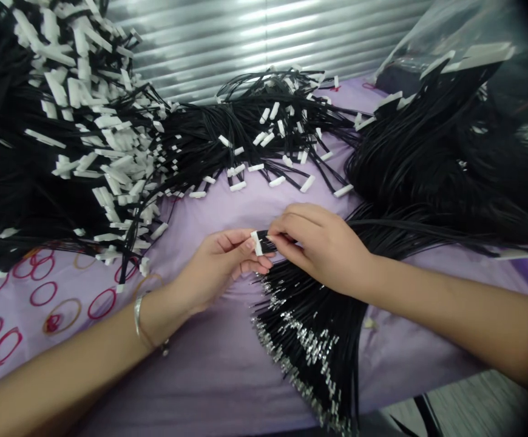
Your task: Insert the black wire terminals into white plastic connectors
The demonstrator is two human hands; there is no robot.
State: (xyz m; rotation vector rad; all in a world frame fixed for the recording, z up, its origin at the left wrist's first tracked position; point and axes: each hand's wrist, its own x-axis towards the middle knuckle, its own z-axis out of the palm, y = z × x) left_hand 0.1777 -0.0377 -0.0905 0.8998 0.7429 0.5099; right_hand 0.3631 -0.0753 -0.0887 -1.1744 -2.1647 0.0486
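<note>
Left hand (pixel 221 264): pinches small white plastic connector (pixel 257 243), long axis near-far.
Right hand (pixel 323 243): pinches thin black wires (pixel 270 245), pointing left into it.

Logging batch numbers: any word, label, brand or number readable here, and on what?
No readable text anywhere.
Small white plastic connector held by left hand, right hand at its black wires: no marking visible.
Purple tablecloth: only red and gold printed rings, no letters.
Clear plastic bag: blurred, nothing legible.

My bench (pixel 200 382): purple cloth (pixel 209 209) over it; connector-tipped black wire heaps (pixel 64 133) left and rear; bare-terminal bundle (pixel 309 328) before me.
</note>
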